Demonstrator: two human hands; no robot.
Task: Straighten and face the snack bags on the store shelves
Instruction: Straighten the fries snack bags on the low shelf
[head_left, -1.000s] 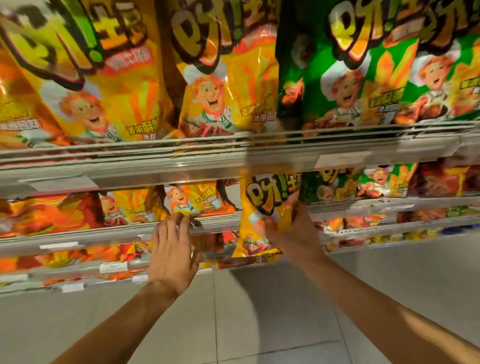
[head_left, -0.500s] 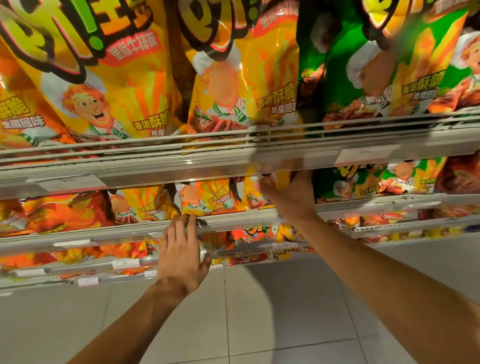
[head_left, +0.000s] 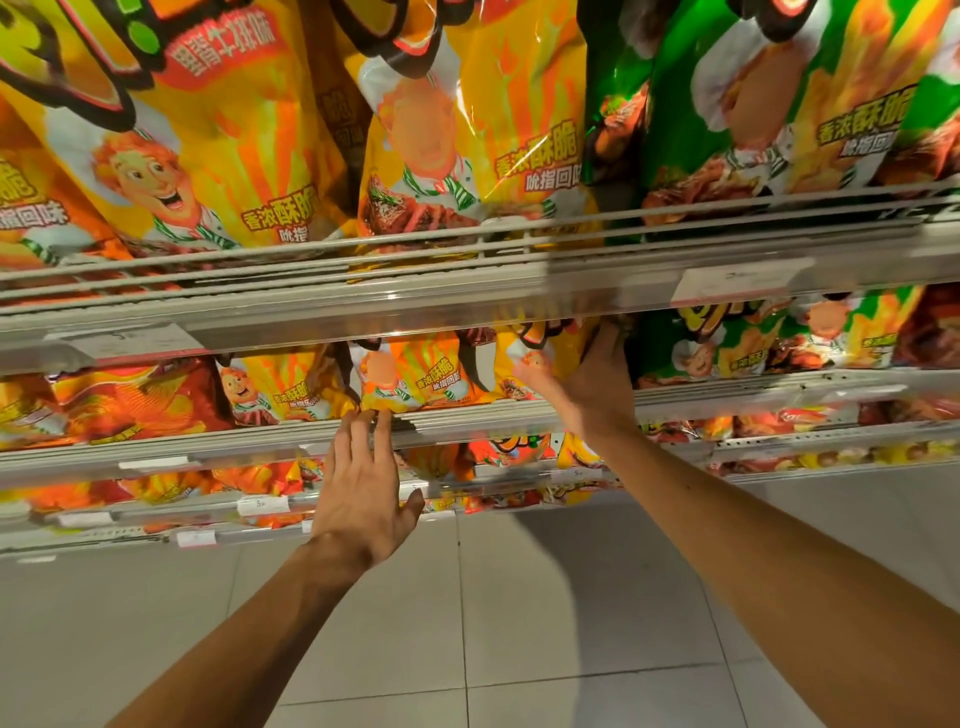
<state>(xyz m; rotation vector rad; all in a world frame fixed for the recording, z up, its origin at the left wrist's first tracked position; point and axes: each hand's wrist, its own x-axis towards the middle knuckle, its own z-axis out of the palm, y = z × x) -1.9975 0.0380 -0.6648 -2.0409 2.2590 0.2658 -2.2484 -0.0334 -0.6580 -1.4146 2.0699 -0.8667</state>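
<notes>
Store aisle, tiled floor (head_left: 519, 623), shelves crammed with snack bags. Your left hand (head_left: 363, 493) has its fingers (head_left: 384, 431) straight and relaxed, tips at the front rail of the middle shelf (head_left: 467, 415), just below an orange bag (head_left: 415, 374). Your right hand (head_left: 592, 379) is wrapped around the yellow bag (head_left: 540, 353) standing on that shelf, next to the green bags (head_left: 727, 348).

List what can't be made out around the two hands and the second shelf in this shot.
- Head view: the right hand's fingertips and the top of the yellow bag it holds, hidden behind the upper shelf rail.
- Price tags: print too small and blurred.
- Top-shelf bags: tops cut off by the frame edge.
- Whether the left hand's fingertips touch the orange bag: unclear.
</notes>
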